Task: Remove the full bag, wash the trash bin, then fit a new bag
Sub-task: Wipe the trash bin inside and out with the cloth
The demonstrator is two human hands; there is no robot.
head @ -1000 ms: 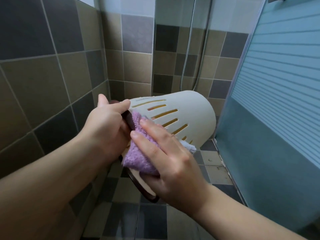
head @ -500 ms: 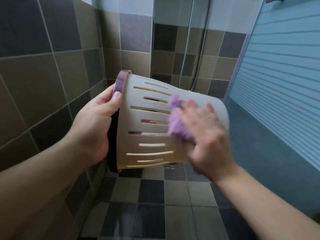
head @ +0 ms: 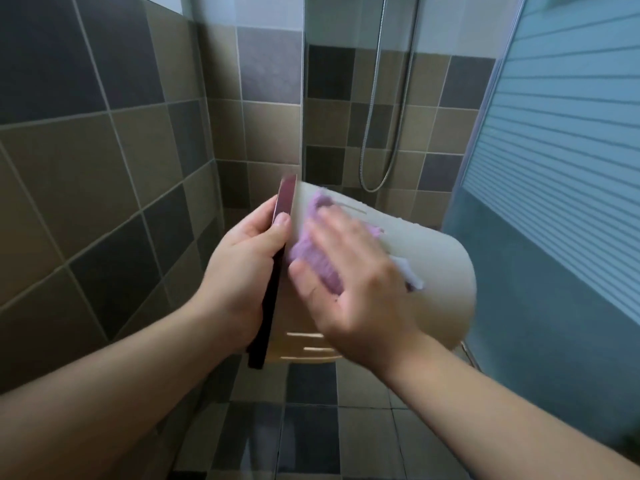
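**— What worried you most right then?**

Losing the trash bin. I held it on its side in the air above the tiled floor, mouth toward nine o'clock, base toward three, and only my left hand carried it. That hand was curled shut on the dark rim band, thumb on the outer face, fingers hidden on the inside. The scrubbing pushed against that one pinch; a hard stroke could have twisted the rim out and dropped the bin onto the tiles, I reckoned. If the plastic was wet, more so, though I couldn't tell wetness from the view.

**— And the other hand?**

My right hand lay nearly flat, fingers spread and pointing to about eleven o'clock, pressing the purple cloth onto the bin's outer wall just beside the rim. It was blurred. A pale corner of the cloth stuck out at three o'clock; it could have snagged in one of the side slots.

**— Anything nearby to hit?**

The shower hose hung at twelve o'clock, well apart. The glass door at three o'clock stood nearer the base.
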